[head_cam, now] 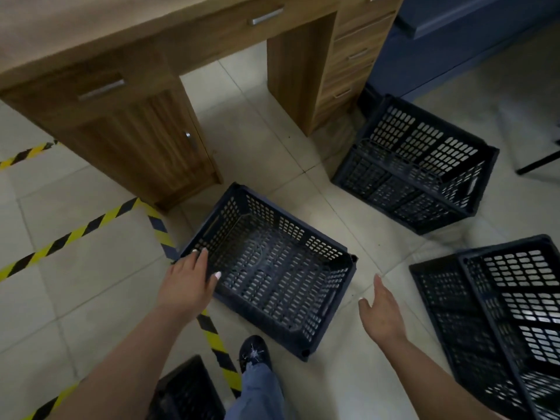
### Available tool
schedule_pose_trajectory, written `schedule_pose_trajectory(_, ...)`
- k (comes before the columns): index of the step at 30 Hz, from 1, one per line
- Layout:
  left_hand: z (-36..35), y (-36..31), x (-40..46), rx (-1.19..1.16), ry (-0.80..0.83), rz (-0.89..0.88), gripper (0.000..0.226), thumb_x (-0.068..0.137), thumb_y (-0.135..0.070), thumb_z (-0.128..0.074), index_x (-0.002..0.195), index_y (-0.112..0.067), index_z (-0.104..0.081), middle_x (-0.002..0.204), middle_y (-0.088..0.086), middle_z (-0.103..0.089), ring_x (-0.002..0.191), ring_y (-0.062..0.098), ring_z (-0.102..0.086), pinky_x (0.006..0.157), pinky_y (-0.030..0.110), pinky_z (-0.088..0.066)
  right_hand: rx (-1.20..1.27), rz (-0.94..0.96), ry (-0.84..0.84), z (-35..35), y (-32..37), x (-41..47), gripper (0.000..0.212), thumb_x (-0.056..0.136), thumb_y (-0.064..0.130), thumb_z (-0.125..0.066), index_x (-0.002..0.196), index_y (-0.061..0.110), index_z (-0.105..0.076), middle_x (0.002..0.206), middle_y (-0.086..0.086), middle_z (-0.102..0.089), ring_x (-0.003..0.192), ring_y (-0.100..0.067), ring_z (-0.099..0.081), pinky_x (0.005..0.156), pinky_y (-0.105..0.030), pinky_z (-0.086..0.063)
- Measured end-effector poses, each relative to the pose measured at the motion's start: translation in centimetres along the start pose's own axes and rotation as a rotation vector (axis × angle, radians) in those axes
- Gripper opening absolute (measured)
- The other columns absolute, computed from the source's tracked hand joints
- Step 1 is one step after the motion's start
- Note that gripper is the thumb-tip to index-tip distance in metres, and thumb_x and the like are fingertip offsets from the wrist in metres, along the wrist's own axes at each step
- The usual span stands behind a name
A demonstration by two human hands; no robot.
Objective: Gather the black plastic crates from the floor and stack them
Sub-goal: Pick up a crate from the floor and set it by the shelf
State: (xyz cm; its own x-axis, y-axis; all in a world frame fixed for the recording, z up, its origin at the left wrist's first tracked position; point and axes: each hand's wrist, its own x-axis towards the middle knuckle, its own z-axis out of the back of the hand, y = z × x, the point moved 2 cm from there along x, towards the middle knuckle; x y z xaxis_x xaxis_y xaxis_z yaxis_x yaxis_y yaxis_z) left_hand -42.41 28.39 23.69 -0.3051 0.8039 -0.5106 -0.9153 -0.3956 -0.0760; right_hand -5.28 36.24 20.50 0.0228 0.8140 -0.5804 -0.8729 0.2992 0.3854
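A black perforated plastic crate (272,268) stands upright on the tiled floor in the middle, open side up. My left hand (189,280) rests on its near-left rim with the fingers spread over the edge. My right hand (381,310) hovers open to the right of that crate, touching nothing. A second crate (418,165) lies on its side at the upper right. A third crate (500,322) lies tipped at the right edge. A corner of another crate (188,392) shows at the bottom.
A wooden desk (145,122) with drawers and a cupboard door stands right behind the middle crate. Yellow-black hazard tape (212,334) runs across the floor under my left arm. My shoe (254,353) is planted near the crate's front corner. A dark blue cabinet (454,47) stands at the top right.
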Motion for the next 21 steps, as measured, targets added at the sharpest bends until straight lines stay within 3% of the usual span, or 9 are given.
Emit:
schedule_pose_trajectory(8, -3.1, 2.9, 10.3, 0.057, 0.032, -0.029, 0.065, 0.096, -0.049, -0.032, 0.151, -0.017, -0.019, 0.155, 0.011, -0.027, 0.139, 0.033, -0.029, 0.112, 0.043, -0.028, -0.016, -0.058, 0.037, -6.8, -1.0, 6.1, 0.072, 0.093, 0.022, -0.05, 0.151, 0.016, -0.009, 0.152, -0.011, -0.033, 0.136, -0.028, -0.033, 0.112, -0.04, -0.029)
schedule_pose_trajectory(14, -8.1, 3.0, 17.4, -0.017, 0.044, 0.077, 0.065, 0.096, -0.044, -0.04, 0.149, -0.012, -0.023, 0.153, 0.017, -0.028, 0.138, 0.037, -0.029, 0.111, 0.046, -0.028, 0.151, -0.186, 0.053, -13.4, -4.7, 10.7, 0.076, 0.086, 0.016, -0.05, 0.149, 0.028, -0.01, 0.14, -0.01, -0.049, 0.119, -0.032, -0.052, 0.094, -0.049, -0.048)
schedule_pose_trajectory(16, -10.2, 2.9, 19.2, 0.018, 0.037, 0.079, 0.066, 0.095, -0.046, -0.04, 0.149, -0.011, -0.024, 0.154, 0.019, -0.026, 0.139, 0.037, -0.026, 0.112, 0.05, -0.026, 0.154, -0.188, 0.057, -15.2, -5.7, 11.8, 0.083, 0.082, 0.018, -0.05, 0.149, 0.028, -0.003, 0.141, -0.013, -0.047, 0.117, -0.034, -0.054, 0.091, -0.051, -0.051)
schedule_pose_trajectory(18, -12.1, 2.8, 20.7, 0.089, 0.045, 0.123, 0.067, 0.095, -0.05, -0.037, 0.15, -0.015, -0.019, 0.156, 0.016, -0.019, 0.143, 0.033, -0.019, 0.115, 0.053, -0.015, 0.133, -0.17, 0.057, -16.7, -6.4, 12.5, 0.093, 0.086, 0.016, -0.052, 0.148, 0.03, 0.017, 0.148, -0.016, -0.037, 0.113, -0.037, -0.057, 0.087, -0.048, -0.053)
schedule_pose_trajectory(21, -14.2, 2.8, 22.5, 0.16, 0.077, 0.163, 0.069, 0.095, -0.054, -0.031, 0.151, -0.018, -0.012, 0.159, 0.014, -0.011, 0.145, 0.031, -0.013, 0.117, 0.054, -0.007, 0.131, -0.145, 0.018, -18.1, -7.2, 13.4, 0.101, 0.09, 0.013, -0.051, 0.139, 0.037, 0.035, 0.146, -0.02, -0.038, 0.095, -0.037, -0.063, 0.072, -0.043, -0.054)
